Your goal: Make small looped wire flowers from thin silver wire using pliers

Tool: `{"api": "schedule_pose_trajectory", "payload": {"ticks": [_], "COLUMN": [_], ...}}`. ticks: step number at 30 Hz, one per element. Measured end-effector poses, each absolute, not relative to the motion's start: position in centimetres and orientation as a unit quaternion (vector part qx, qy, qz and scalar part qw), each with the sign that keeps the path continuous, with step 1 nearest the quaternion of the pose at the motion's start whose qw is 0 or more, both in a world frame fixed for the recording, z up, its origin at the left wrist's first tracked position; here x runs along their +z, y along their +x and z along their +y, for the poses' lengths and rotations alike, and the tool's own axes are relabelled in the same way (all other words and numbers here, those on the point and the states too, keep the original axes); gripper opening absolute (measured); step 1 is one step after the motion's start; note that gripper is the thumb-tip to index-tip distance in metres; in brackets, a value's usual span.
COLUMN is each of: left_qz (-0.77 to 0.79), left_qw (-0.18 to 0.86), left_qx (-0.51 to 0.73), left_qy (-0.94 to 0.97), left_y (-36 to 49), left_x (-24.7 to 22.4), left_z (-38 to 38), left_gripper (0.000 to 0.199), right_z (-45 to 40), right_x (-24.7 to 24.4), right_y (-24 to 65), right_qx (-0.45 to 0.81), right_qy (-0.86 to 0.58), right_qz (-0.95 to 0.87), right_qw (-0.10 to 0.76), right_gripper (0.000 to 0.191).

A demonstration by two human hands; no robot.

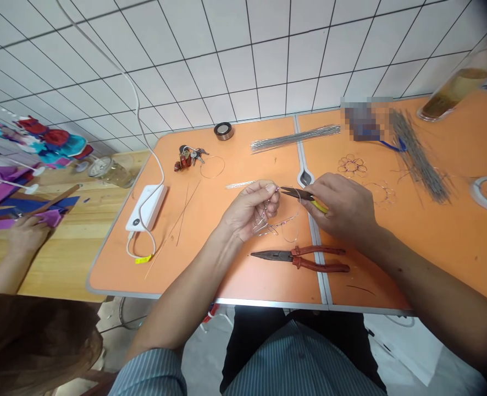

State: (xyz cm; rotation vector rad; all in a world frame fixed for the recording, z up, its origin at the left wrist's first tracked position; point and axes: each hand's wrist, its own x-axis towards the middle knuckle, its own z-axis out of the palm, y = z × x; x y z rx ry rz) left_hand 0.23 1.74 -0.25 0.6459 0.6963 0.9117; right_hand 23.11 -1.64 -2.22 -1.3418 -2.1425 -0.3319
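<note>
My left hand (255, 206) pinches a bent wire piece (268, 224), whose thin loops hang below the fingers. My right hand (342, 206) is closed around small pliers (297, 193) with dark jaws and yellow grips. The jaw tips point left, close to the wire at my left fingertips; whether they touch it I cannot tell. Just below my hands, long-nose pliers (301, 257) with red handles lie on the orange table (235, 280). Behind my right hand lies a flower-shaped wire piece (352, 165), with a fainter looped one (381, 193) partly hidden by the hand.
Wire bundles (295, 137) (422, 159) lie toward the back. A tape roll (223, 131), keys (192, 157) and a white power bank (147, 208) with a cable are on the left. A tilted-looking cup of brown liquid (453, 93) stands back right. A co-worker's hand (29, 236) rests at the wooden table.
</note>
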Motion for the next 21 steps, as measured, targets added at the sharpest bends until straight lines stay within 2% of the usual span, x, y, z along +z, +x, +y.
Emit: {"api": "schedule_pose_trajectory", "payload": {"ticks": [7, 21], "left_qz": [0.312, 0.321], "left_qw": [0.792, 0.796], "left_qx": [0.426, 0.402], "left_qy": [0.306, 0.321], "left_y": [0.33, 0.13], "left_x": [-0.42, -0.89], "left_z": [1.68, 1.82], "left_gripper": [0.034, 0.032], "right_z": [-1.7, -1.63], "right_x": [-2.04, -2.21], "right_y": [23.04, 23.27], "right_qx": [-0.126, -0.124], "right_qy": [-0.498, -0.506], "right_qz": [-0.807, -0.806], "right_qw": [0.292, 0.281], "right_gripper": [0.028, 0.031]}}
